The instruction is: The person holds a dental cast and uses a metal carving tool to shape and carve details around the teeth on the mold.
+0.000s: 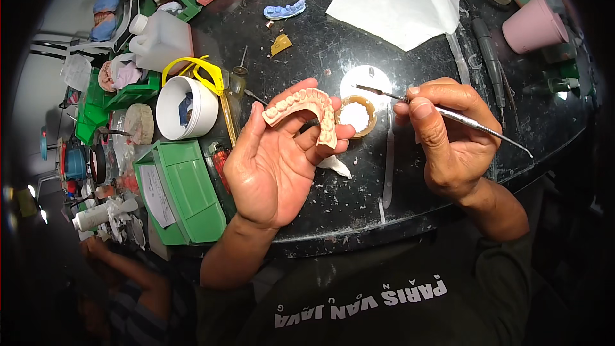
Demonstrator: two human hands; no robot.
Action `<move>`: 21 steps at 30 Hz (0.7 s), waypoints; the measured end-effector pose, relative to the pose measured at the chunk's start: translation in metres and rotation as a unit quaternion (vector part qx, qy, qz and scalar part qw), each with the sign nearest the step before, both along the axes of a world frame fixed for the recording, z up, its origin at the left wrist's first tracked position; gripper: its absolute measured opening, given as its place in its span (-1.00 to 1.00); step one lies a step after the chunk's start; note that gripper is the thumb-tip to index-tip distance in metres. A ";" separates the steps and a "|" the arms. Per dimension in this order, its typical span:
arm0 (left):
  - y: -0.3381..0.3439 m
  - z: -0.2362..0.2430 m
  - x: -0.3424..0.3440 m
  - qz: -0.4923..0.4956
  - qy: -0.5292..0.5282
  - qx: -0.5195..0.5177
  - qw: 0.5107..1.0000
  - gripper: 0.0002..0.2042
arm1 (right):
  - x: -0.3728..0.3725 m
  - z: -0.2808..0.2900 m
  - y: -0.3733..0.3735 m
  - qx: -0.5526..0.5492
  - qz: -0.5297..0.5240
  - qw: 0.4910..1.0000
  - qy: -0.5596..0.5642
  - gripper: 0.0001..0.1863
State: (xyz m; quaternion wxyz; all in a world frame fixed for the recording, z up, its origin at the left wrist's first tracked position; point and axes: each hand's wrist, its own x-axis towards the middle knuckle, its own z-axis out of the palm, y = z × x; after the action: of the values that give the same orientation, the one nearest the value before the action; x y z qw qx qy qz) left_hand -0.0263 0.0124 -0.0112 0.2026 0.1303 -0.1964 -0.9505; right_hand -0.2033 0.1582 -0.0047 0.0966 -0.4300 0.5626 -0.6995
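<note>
My left hand (pixel 262 176), palm up, holds a pale peach dental cast (pixel 296 100) by its edges, with the row of teeth facing up. The cast is a horseshoe-shaped arch. My right hand (pixel 456 138) pinches a slim metal dental carver (pixel 378 91) between thumb and fingers. Its flat dark tip points left toward the cast but stays apart from it. The carver's other end, thin and bent, sticks out to the right. Between the hands, a small tan bowl (pixel 369 131) with white material inside stands on the table.
On the left are a green bin (pixel 192 182), a white tub (pixel 208 110), yellow safety glasses (pixel 214 77) and a white jug (pixel 170 41). White paper (pixel 397 3), a grey rotary handpiece (pixel 487 51) and a pink cup (pixel 532 25) lie farther back. Another person's arm (pixel 134 275) shows lower left.
</note>
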 end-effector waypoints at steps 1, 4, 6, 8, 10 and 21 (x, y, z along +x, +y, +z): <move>0.000 0.000 0.000 0.000 -0.001 -0.001 1.000 -0.34 | 0.000 0.000 -0.001 -0.001 0.000 1.000 -0.001 -0.92; 0.001 0.002 -0.001 -0.008 0.002 0.002 1.000 -0.33 | 0.003 0.002 0.002 0.008 -0.003 1.000 0.020 -0.89; -0.001 0.003 -0.002 -0.008 0.010 -0.006 1.000 -0.32 | 0.002 0.003 0.001 -0.003 0.019 1.000 -0.023 -0.86; 0.000 0.001 -0.002 -0.005 0.019 -0.021 1.000 -0.31 | 0.002 0.003 0.002 -0.008 0.021 0.999 -0.032 -0.85; 0.001 -0.002 -0.003 -0.003 0.032 -0.037 0.999 -0.29 | 0.002 0.004 0.004 -0.013 0.022 0.999 -0.036 -0.84; 0.012 0.000 -0.008 0.073 -0.011 -0.279 0.958 -0.11 | 0.004 0.005 0.010 -0.094 0.072 0.993 -0.015 -0.81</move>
State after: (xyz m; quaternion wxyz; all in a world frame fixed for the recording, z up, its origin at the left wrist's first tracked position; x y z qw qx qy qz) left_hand -0.0348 0.0245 -0.0110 0.2975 0.0932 -0.4456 -0.8392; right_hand -0.1989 0.1684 0.0002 0.1146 -0.4659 0.4604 -0.7469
